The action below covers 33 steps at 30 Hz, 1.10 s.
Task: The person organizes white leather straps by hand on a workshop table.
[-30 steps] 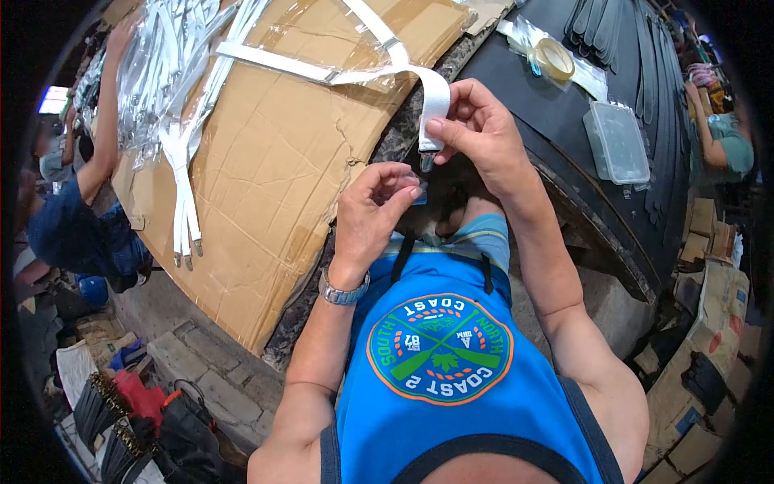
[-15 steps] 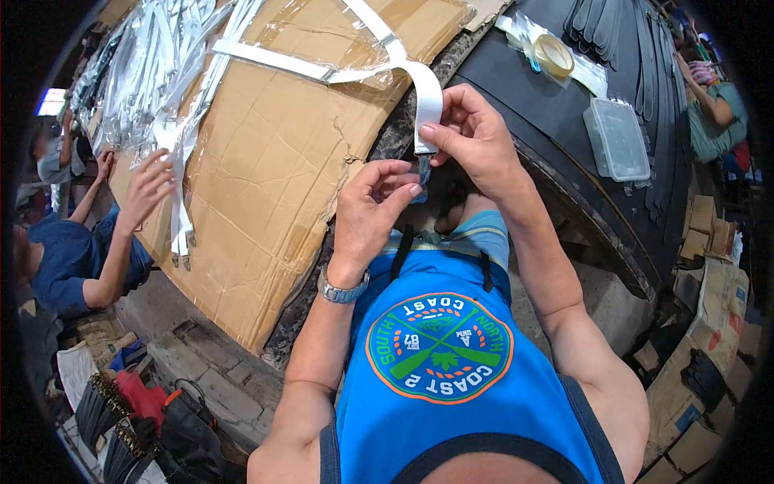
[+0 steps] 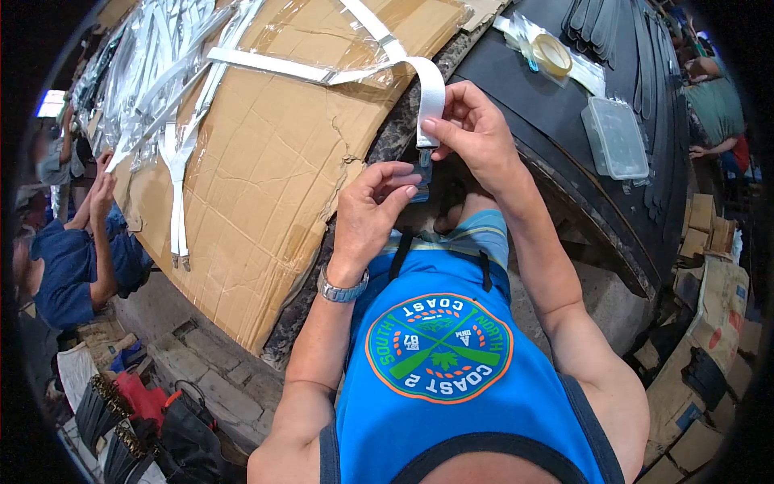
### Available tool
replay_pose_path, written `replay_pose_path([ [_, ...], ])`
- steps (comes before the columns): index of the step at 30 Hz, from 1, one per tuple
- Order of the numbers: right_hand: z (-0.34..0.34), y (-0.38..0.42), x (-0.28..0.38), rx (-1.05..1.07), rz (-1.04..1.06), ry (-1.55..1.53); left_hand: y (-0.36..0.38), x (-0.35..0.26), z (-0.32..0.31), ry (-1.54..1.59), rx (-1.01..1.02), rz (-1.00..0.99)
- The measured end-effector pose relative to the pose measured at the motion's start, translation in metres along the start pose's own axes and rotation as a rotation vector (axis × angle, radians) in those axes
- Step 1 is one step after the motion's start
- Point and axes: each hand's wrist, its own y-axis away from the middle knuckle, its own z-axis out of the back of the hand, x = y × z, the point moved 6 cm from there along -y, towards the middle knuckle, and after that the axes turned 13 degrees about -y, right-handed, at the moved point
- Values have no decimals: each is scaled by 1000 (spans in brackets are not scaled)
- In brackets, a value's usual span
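Observation:
My right hand (image 3: pixel 482 141) pinches the end of a white elastic suspender strap (image 3: pixel 431 90), just above its metal clip (image 3: pixel 425 157). The strap curves down over the table edge from the rest of the suspenders. Close below the clip, my left hand (image 3: pixel 369 216) is closed in a pinch on a small clear plastic piece (image 3: pixel 421 174), partly hidden by the fingers. Another white suspender pair (image 3: pixel 178 202) lies on the cardboard (image 3: pixel 266 161) to the left, its clips toward the near edge.
A heap of white suspenders (image 3: pixel 157 48) in clear wrap covers the far left. On the black surface at right are a tape roll (image 3: pixel 553 55), a clear plastic box (image 3: pixel 617 139) and black straps (image 3: pixel 595 28). A co-worker in dark blue (image 3: pixel 64 270) handles a white strap at left.
The plastic piece in my left hand sits slightly lower, showing more of the clip. The co-worker at left has drawn their hand back and now holds a strap end.

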Motion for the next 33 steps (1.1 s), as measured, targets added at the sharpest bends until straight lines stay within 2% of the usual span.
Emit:
replay_pose_path([
  [19,-10,5,-6,61,-18,-25,2,3,-5,-26,32,4],
  [21,-10,4,-10,78,35,-14,2,6,-8,67,50,21],
  [28,-5,6,-21,78,-79,-15,3,11,-17,409,107,124],
  [33,-6,13,-33,117,-148,0,3,11,-17,383,114,172],
])
